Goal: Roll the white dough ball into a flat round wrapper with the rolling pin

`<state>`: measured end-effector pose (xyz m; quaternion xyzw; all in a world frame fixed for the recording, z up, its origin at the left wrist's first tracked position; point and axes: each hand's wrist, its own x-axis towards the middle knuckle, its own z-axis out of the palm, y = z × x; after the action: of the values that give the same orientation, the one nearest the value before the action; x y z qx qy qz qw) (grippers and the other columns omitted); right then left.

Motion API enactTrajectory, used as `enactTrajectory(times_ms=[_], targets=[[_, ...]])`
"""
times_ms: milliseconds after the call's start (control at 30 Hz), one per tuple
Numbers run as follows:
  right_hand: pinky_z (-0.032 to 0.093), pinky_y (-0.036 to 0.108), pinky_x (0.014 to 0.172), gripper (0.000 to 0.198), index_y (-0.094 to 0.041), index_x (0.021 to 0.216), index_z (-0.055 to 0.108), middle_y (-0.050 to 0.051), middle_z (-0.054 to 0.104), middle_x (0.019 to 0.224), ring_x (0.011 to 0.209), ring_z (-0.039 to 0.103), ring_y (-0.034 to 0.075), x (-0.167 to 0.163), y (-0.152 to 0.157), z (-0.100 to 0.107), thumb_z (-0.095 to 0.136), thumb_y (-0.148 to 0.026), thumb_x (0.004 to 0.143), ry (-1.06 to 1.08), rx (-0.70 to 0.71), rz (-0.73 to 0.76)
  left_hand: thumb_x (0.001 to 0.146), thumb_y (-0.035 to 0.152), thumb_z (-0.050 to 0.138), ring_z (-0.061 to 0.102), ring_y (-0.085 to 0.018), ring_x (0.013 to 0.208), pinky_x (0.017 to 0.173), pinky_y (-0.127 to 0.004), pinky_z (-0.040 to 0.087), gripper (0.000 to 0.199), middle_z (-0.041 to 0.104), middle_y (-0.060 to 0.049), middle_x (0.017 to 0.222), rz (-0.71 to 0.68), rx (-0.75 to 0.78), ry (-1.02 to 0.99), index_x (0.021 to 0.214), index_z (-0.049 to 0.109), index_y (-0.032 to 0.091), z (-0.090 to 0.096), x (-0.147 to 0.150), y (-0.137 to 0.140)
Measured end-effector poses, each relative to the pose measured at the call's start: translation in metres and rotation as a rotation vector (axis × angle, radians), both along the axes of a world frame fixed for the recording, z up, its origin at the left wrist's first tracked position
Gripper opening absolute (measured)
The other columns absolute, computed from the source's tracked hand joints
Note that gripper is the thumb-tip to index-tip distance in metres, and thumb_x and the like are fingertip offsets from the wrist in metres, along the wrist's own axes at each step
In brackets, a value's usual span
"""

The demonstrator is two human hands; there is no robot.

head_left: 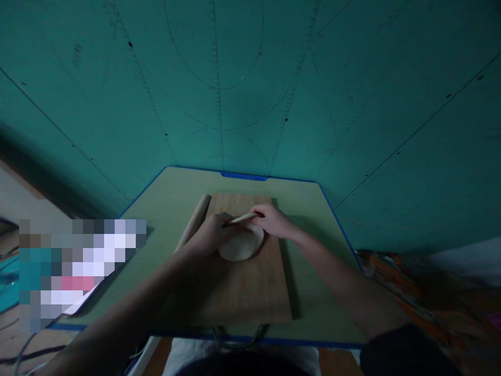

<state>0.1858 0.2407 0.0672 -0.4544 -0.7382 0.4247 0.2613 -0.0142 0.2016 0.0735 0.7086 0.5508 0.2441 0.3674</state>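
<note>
A flat round sheet of dough (240, 246) lies on the wooden board (250, 292). Its far edge is raised and folded up between my two hands. My left hand (214, 230) pinches the left end of that raised edge, with fingers closed. At the right end, my right hand (271, 219) grips the edge between thumb and fingers. The near part of the dough rests flat on the wood. Along the board's left side lies a long pale rolling pin (194, 222), partly hidden by my left hand and forearm.
The board sits on a pale table (324, 292) with a blue rim. Behind it stands a green wall (250, 104) with drawn lines. A blurred-out pale item (84, 287) lies at the table's left edge. Orange bags or packets (395, 271) are to the right, below.
</note>
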Motion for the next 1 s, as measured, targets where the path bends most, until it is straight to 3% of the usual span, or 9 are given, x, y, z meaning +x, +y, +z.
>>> enactTrajectory(times_ms=[400,667,833,1000], targets=[[0.034,0.024,0.058,0.004,-0.017,0.072,0.064,-0.004,0.058,0.064,0.061,0.050,0.011,0.002,0.004,-0.006,0.061,-0.016,0.073,0.248,-0.249,-0.040,0.079,0.057,0.055,0.051,-0.015,0.060,0.053,-0.025,0.037,0.047,0.063,-0.003,0.068,-0.016,-0.140,-0.092,0.083,0.070,0.012,0.006,-0.001,-0.004],[0.039,0.025,0.059,0.004,-0.018,0.075,0.067,-0.002,0.062,0.068,0.063,0.053,0.013,0.002,0.002,-0.007,0.067,-0.019,0.072,0.374,-0.334,-0.103,0.077,0.058,0.057,0.049,-0.016,0.060,0.051,-0.026,0.037,0.047,0.061,-0.003,0.066,-0.019,-0.168,-0.144,0.084,0.072,0.014,0.012,-0.002,-0.006],[0.045,0.026,0.066,0.005,-0.019,0.075,0.065,-0.001,0.065,0.072,0.069,0.058,0.014,0.000,0.000,-0.008,0.068,-0.021,0.071,0.453,-0.357,-0.146,0.076,0.051,0.063,0.061,-0.021,0.069,0.056,-0.028,0.045,0.039,0.069,-0.008,0.074,0.035,-0.196,-0.220,0.080,0.074,0.014,0.015,-0.001,-0.005],[0.047,0.028,0.068,0.010,-0.020,0.077,0.065,-0.001,0.067,0.075,0.073,0.062,0.016,-0.003,0.000,-0.013,0.070,-0.023,0.069,0.486,-0.362,-0.167,0.076,0.049,0.066,0.066,-0.023,0.077,0.064,-0.029,0.052,0.043,0.074,-0.011,0.084,0.081,-0.262,-0.309,0.092,0.077,0.011,0.011,-0.002,-0.006]])
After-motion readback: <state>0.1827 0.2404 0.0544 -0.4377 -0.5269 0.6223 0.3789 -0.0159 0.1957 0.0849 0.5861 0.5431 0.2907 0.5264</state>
